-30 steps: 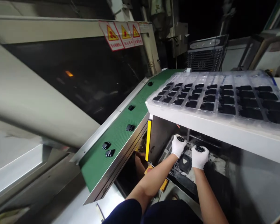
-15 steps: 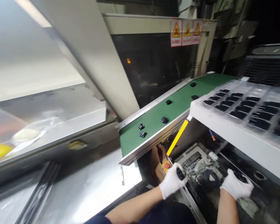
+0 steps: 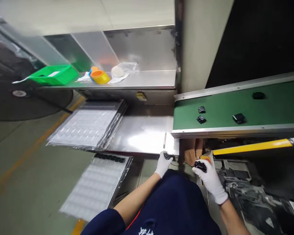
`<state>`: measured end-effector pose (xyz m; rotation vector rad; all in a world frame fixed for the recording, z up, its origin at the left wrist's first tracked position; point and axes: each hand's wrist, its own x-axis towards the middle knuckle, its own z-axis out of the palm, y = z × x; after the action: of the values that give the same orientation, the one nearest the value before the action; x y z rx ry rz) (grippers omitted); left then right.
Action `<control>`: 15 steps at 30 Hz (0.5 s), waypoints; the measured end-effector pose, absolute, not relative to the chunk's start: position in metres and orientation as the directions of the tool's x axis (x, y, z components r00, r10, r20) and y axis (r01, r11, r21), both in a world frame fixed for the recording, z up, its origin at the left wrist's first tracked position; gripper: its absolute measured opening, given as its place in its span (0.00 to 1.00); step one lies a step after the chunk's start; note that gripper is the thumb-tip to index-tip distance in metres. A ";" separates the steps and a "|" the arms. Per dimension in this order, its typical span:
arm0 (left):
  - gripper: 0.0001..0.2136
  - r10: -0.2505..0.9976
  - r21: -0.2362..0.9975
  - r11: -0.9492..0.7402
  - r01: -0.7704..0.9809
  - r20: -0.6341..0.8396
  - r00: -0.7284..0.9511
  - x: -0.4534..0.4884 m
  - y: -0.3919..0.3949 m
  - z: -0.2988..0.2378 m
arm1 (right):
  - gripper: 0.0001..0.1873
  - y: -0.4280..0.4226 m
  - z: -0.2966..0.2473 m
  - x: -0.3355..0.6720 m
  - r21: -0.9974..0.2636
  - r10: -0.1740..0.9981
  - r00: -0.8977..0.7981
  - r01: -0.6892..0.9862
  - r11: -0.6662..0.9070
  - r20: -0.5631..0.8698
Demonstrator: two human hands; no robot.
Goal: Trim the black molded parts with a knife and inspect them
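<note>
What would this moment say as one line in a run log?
left gloved hand holds small black part | right gloved hand holds another black part | beside: green conveyor belt

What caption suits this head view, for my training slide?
White-gloved left hand and right hand hold black parts beside green conveyor belt.

**Hand positions (6 o'clock):** The left hand (image 3: pixel 163 164), white-gloved, grips a black moulded part (image 3: pixel 167 156) at the fingertips. The right hand (image 3: pixel 210 179), also white-gloved, grips a second black moulded part (image 3: pixel 200 166) in the same manner. The hands are well apart.

**Surroundings:** A green conveyor belt (image 3: pixel 235 109) at 3 o'clock carries four loose black parts (image 3: pixel 239 118). A yellow bar (image 3: pixel 252 147) runs beneath it. Stacked clear plastic trays (image 3: pixel 85 125) lie at 9 o'clock, with a second stack (image 3: pixel 95 186) at 8 o'clock. A steel shelf (image 3: pixel 149 78) at 11 o'clock bears a green bin (image 3: pixel 54 75) and an orange roll of tape (image 3: pixel 99 77).
</note>
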<state>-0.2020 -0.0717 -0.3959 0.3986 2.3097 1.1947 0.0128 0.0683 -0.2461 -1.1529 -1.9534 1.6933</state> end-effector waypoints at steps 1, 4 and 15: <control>0.23 0.461 0.815 0.580 0.017 -0.310 -0.831 -0.212 -0.076 -0.400 | 0.23 0.059 -0.261 -0.002 -0.916 0.688 -0.654 0.398 -0.038 -0.313; 0.22 0.435 0.780 0.626 0.005 -0.343 -0.832 -0.255 -0.093 -0.408 | 0.22 0.038 -0.298 -0.032 -0.867 0.584 -0.695 0.498 -0.028 -0.418; 0.22 0.476 0.678 0.722 0.136 -0.346 -0.809 -0.438 -0.096 -0.430 | 0.11 0.015 -0.354 -0.193 -0.676 0.479 -0.688 0.699 0.234 -0.545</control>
<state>-0.4384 -0.0962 -0.4304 0.4653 2.4183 0.8970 -0.1931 0.0148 -0.3542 -1.2828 -2.6342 1.6586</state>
